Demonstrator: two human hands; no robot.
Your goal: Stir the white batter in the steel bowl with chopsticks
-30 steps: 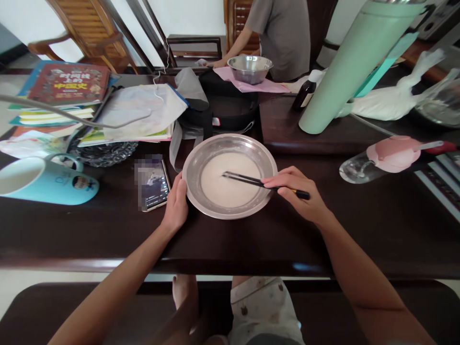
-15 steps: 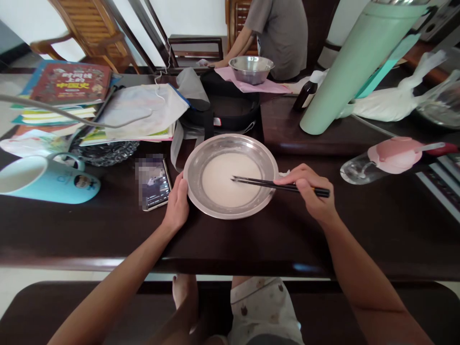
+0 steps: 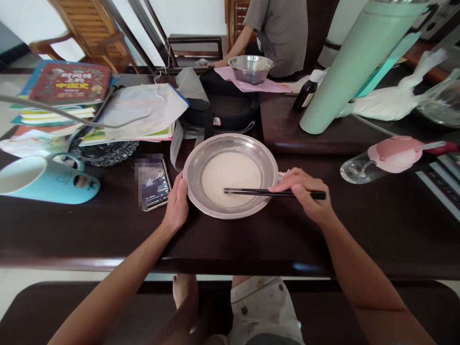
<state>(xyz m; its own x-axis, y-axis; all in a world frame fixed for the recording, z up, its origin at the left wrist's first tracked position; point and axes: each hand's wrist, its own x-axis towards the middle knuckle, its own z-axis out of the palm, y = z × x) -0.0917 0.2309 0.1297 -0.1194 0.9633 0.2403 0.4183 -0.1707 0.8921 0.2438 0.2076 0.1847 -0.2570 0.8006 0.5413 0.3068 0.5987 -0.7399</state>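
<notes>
A shallow steel bowl (image 3: pixel 201 158) of pale white batter sits on the dark table in front of me. My left hand (image 3: pixel 176 203) curls against the bowl's left rim and steadies it. Black chopsticks (image 3: pixel 251 191) lie nearly level, pinched in my right hand (image 3: pixel 304 194) at the bowl's right edge, with their tips in the batter near its lower middle.
A phone (image 3: pixel 154 184) lies left of the bowl, and a blue mug (image 3: pixel 43 182) lies further left. Books (image 3: pixel 64 84) and a black bag (image 3: pixel 226 105) sit behind. A green flask (image 3: pixel 345 72) and a pink-lidded bottle (image 3: pixel 388 155) are at the right. Another person stands by a second steel bowl (image 3: pixel 250 68).
My right hand has shifted the chopsticks through the batter: tips moved right, then down and back left toward the near side. The left hand and bowl stayed put.
</notes>
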